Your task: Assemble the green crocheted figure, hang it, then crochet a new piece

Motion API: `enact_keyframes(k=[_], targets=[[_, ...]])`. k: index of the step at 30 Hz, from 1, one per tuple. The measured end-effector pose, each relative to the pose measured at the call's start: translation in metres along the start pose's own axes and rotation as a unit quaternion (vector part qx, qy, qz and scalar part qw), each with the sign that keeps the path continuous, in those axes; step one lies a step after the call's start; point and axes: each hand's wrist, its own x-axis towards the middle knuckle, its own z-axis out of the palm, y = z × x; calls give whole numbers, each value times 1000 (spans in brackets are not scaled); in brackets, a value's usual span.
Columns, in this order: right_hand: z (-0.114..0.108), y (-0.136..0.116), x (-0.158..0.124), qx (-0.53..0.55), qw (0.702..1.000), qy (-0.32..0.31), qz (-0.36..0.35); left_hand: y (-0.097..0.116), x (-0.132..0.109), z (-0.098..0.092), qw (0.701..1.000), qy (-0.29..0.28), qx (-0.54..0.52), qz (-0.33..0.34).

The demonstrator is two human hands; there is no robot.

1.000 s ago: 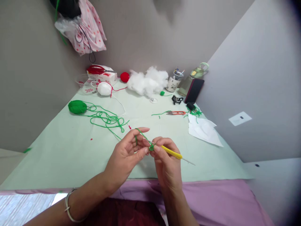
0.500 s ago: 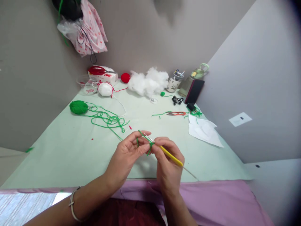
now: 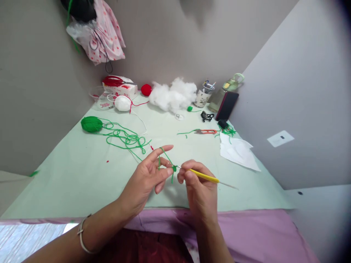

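My left hand (image 3: 150,173) pinches a small green crochet piece (image 3: 174,168) between thumb and fingers. Green yarn (image 3: 167,155) runs over its raised index finger, and a short tail hangs below the piece. My right hand (image 3: 200,182) grips a crochet hook (image 3: 204,176) by its yellow handle. The hook's metal tip reaches left to the green piece; whether it sits inside a loop is too small to tell. Loose strands lead back across the table to a green yarn ball (image 3: 91,124) at the left.
Orange thread snips (image 3: 206,132), a black hair clip (image 3: 207,116) and white paper (image 3: 238,151) lie to the right. Along the back are white stuffing (image 3: 174,95), a red yarn ball (image 3: 146,90), a white yarn ball (image 3: 123,103), a pen cup (image 3: 203,96) and a leaning phone (image 3: 227,106).
My right hand has drawn a little to the right with the hook, which now lies flatter. My left index finger has lifted, stretching the green yarn upward.
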Motion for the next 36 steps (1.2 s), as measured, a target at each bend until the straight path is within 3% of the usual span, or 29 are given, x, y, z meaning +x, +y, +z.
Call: enact_keyframes(k=[5,11,19,26,31,36], targets=[[-2,-5,-3,-26,999,-35,16,1,-1,0,1000,-6,-3,-4],[2,-6,-2,-125,986,-21,-109,2,-2,1,1000,-13,5,-7],[-2,-7,0,-8,996,-58,-66,3,-1,-3,999,-35,35,-5],[-6,-13,0,-87,991,-61,-82,3,0,-4,998,-28,55,5],[-7,-13,0,-54,994,-90,-44,3,-1,-3,998,-25,53,-6],[-2,-11,-4,-157,983,-46,-84,5,-1,-2,998,-25,52,-11]])
